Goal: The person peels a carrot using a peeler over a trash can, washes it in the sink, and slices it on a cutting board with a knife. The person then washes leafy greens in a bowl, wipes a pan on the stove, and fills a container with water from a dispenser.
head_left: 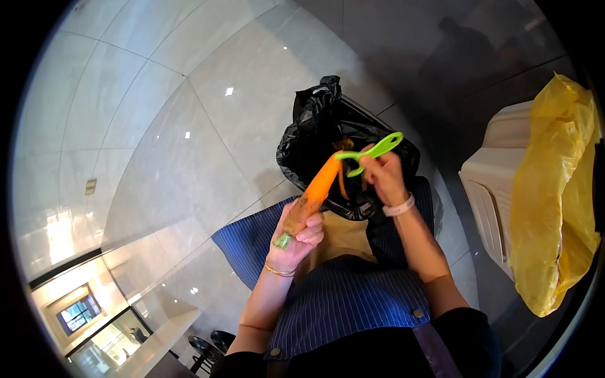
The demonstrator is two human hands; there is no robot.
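Observation:
My left hand [300,233] is closed around the thick end of a carrot [319,183], whose green stem stub shows at the palm. The carrot slants up to the right; its far part is bright orange and peeled, while the part near my fingers is still brownish and dirty. In my right hand [386,178] I grip the handle of a green peeler [377,150], its head at the carrot's tip. A strip of peel hangs just below the peeler. Both hands are above a bin lined with a black bag [301,142], with some scraps visible inside.
A light plastic bin [495,183] with a yellow bag [548,201] over it stands at the right. Grey floor tiles [220,126] surround the black-lined bin. A blue striped apron [346,299] covers my lap. Black stools [205,346] are at the lower left.

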